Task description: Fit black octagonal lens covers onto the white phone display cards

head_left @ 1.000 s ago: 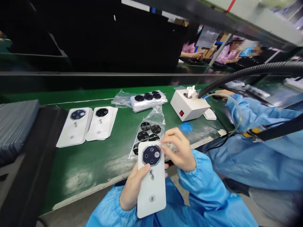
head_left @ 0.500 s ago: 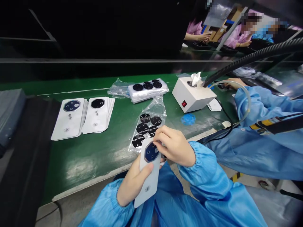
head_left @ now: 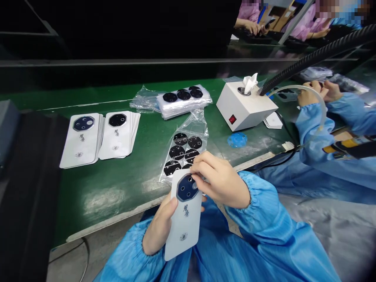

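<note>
Lower centre, the left hand (head_left: 160,225) clamps a white panel (head_left: 182,221)—best kept steady—while the right hand (head_left: 221,182), fingers bunched, grip unclear, touches its octagon (head_left: 185,190).

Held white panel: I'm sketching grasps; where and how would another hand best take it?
Probably pinch the white panel front and back at its lower end, coming from the near side. That thin, flat end sticks out clear, while the left hand holds its middle and the right hand is at the dark octagonal piece near the top.

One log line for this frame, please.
left hand: holding white panel; right hand: at its dark octagon; black pieces: on bench
</note>
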`<state>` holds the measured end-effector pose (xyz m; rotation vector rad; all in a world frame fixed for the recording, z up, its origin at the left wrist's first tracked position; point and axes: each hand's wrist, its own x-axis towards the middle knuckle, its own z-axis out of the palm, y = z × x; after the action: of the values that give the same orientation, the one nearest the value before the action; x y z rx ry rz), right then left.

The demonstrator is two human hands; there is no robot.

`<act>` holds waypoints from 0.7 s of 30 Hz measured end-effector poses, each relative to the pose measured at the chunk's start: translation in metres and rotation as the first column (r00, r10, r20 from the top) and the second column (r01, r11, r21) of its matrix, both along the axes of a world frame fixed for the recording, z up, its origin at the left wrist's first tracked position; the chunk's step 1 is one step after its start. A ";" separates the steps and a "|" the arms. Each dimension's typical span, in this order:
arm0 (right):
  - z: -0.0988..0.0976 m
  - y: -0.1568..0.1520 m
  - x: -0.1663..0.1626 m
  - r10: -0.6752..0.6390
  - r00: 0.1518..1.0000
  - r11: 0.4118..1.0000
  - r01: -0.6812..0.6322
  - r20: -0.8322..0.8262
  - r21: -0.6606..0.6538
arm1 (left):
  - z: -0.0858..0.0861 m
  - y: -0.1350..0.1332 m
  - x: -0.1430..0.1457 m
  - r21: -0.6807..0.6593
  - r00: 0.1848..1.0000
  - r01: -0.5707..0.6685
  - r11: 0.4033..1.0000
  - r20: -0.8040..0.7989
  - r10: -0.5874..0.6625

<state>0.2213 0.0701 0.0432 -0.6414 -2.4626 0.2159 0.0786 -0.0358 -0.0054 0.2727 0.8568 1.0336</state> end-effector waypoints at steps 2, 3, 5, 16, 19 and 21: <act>0.001 0.000 0.002 0.018 0.999 0.998 -0.020 -0.036 -0.056 | -0.001 -0.001 0.001 -0.032 0.998 -0.005 0.999 0.059 0.007; 0.001 0.000 0.003 0.020 0.999 0.997 -0.023 -0.049 -0.078 | -0.001 -0.001 0.001 -0.045 0.997 -0.004 0.999 0.073 0.007; 0.003 0.000 0.004 0.021 0.998 0.993 -0.028 -0.059 -0.115 | -0.002 -0.003 0.002 -0.067 0.997 0.004 0.998 0.081 0.002; -0.002 -0.007 -0.004 -0.064 0.995 0.990 0.073 -0.083 0.121 | -0.001 -0.007 0.006 -0.148 0.997 -0.043 0.988 0.057 0.052; -0.006 -0.010 -0.005 -0.061 0.993 0.973 0.082 -0.104 0.215 | 0.000 -0.008 0.008 -0.166 0.995 -0.048 0.985 0.073 0.061; -0.008 -0.011 -0.005 -0.058 0.993 0.958 0.085 -0.104 0.274 | -0.002 -0.009 0.009 -0.170 0.994 -0.050 0.984 0.084 0.065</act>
<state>0.2164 0.0593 0.0353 -0.5817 -2.3157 -0.1249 0.0878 -0.0445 -0.0072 0.0592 0.8695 1.0130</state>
